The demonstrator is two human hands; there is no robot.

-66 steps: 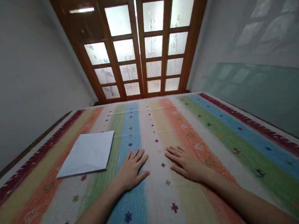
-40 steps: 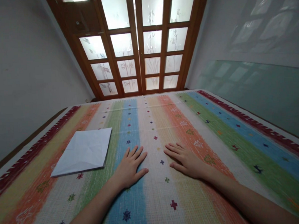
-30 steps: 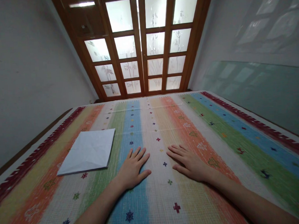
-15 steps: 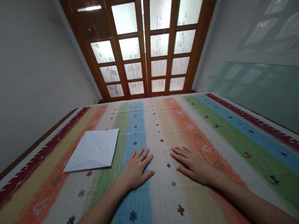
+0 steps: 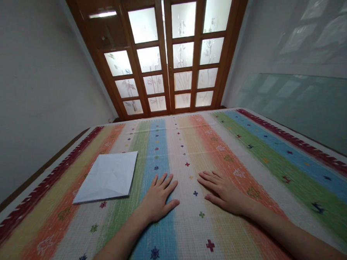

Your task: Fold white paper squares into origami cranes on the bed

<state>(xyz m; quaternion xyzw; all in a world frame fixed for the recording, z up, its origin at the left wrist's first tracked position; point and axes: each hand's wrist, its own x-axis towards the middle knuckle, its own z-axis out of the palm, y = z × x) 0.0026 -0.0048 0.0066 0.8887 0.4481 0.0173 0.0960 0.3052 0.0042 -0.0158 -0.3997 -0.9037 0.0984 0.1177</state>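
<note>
1. The left wall (image 5: pixel 28 75), plain and grey, rises to the left of the white paper (image 5: pixel 106 176), well apart from it.
2. The white paper itself lies flat on the striped cloth (image 5: pixel 186 226), over the orange, white and green bands. Faint creases cross its top, and its near edge looks slightly thick, perhaps several layers.
3. The left hand (image 5: pixel 158 198) rests just to the right of the white paper, near it but apart. It lies palm down on the blue band, fingers loosely fanned, unclenched around nothing; thumb and forefinger reach onto the white band.
4. The wooden doors (image 5: pixel 163 68) stand beyond the white paper, past the cloth's far edge. Their frosted panes carry plant patterns, and a narrow bright gap runs between the leaves.
5. A dark red cross (image 5: pixel 210 245) is printed on the cloth, to the right of the white paper and nearer the wearer.
6. The right hand (image 5: pixel 220 191) is farther to the right of the white paper than the left one. It too lies flat and ungripping, fingers pointing inward, across the yellow and orange bands.
7. The greenish panel (image 5: pixel 300 108), glossy with pale reflections, stands farthest right of the white paper, along the right wall (image 5: pixel 267 24).
</note>
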